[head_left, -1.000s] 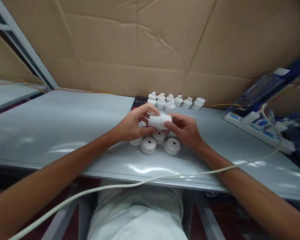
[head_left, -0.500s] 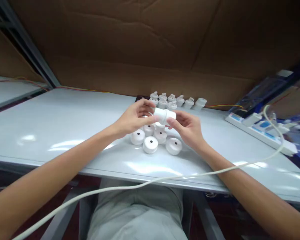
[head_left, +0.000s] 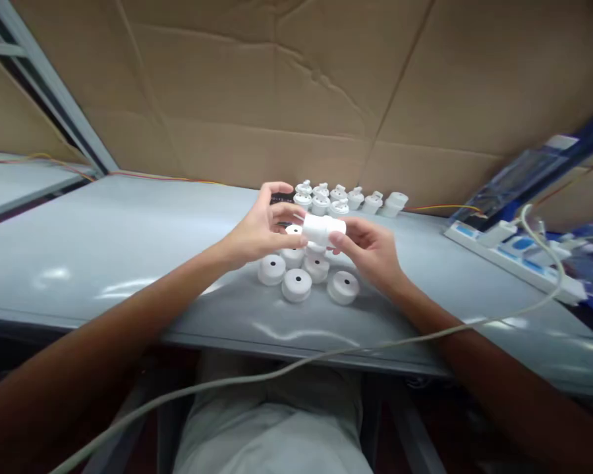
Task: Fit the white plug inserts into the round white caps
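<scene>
My right hand [head_left: 370,250] grips the right end of a white cylindrical fitting [head_left: 317,228], held sideways above the table, with the thumb on its near side. My left hand [head_left: 261,227] is at the other end, thumb and a finger around the edge and the index finger lifted away. Whether those fingertips press firmly is hard to tell. Below the hands stand several round white caps [head_left: 297,285] with a dark hole in the top; another cap [head_left: 343,288] sits apart to the right. Some caps are partly hidden by the fitting and fingers.
White fittings with pronged tops [head_left: 320,202] line the back of the table [head_left: 143,224]. A power strip [head_left: 514,263] with plugs lies at the right. A pale cable [head_left: 286,365] crosses the foreground and passes by my right forearm. Cardboard [head_left: 227,92] forms the back wall.
My left thumb has slid off the fitting's side toward its left end, and the left fingers have spread wider. The right hand keeps its grip. The cardboard looks brighter, the foreground darker.
</scene>
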A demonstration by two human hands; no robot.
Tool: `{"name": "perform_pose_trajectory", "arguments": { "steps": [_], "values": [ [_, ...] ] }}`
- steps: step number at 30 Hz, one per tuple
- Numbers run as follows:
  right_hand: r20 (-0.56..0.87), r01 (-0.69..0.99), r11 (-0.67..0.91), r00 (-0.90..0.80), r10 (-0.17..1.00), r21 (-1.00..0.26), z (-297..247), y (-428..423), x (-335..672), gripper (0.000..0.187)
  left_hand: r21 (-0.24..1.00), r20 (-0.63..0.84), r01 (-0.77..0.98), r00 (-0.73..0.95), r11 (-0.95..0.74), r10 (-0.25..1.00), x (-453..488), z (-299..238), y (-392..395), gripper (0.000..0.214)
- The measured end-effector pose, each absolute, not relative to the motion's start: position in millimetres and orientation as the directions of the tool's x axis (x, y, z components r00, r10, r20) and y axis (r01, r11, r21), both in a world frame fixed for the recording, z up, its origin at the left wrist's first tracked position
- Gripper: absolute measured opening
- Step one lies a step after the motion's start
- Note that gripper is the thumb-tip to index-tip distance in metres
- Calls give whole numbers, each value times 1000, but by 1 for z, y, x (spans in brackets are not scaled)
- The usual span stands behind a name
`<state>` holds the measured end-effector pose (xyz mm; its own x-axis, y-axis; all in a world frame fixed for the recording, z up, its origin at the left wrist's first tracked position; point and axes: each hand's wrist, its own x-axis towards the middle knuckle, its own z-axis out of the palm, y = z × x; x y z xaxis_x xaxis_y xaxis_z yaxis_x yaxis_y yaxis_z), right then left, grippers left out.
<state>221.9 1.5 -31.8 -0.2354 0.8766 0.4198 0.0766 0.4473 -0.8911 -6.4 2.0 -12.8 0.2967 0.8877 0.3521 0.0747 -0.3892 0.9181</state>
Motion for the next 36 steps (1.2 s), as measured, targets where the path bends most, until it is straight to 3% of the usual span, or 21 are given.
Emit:
{"name": "perform_pose_trajectory", "arguments": {
  "steps": [3, 8, 13, 23, 27, 31, 34, 36],
  "values": [
    [430, 82, 456, -222, 875, -886, -29, 2, 222, 39, 852, 468, 87, 315, -516, 826, -8, -10, 0, 101],
    [443, 95, 476, -245, 862, -874, -28, -1, 221, 41, 941, 245, 142, 336, -306, 909, -1, -5, -7, 53],
    [438, 109, 483, -285, 853, -869, -31, -2, 220, 40, 956, 174, 167, 343, -243, 923, 3, -6, -8, 47],
    [439, 94, 476, -265, 859, -874, -22, -3, 225, 41, 821, 462, 159, 379, -548, 802, 1, -5, -12, 38],
    [467, 133, 522, -303, 831, -842, -8, 9, 235, 41, 786, 442, 249, 415, -567, 795, 3, -7, -15, 38],
    [504, 323, 543, -203, 839, -775, 1, 42, 272, 40, 743, 397, 389, 398, -544, 827, 4, -12, -14, 34],
    [501, 677, 444, -127, 856, -587, -2, 71, 316, 38, 716, 441, 419, 349, -559, 827, 3, -13, -12, 30],
    [524, 822, 368, -102, 846, -435, -9, 85, 344, 32, 698, 469, 428, 334, -574, 818, 2, -10, -12, 29]
  ]
}}
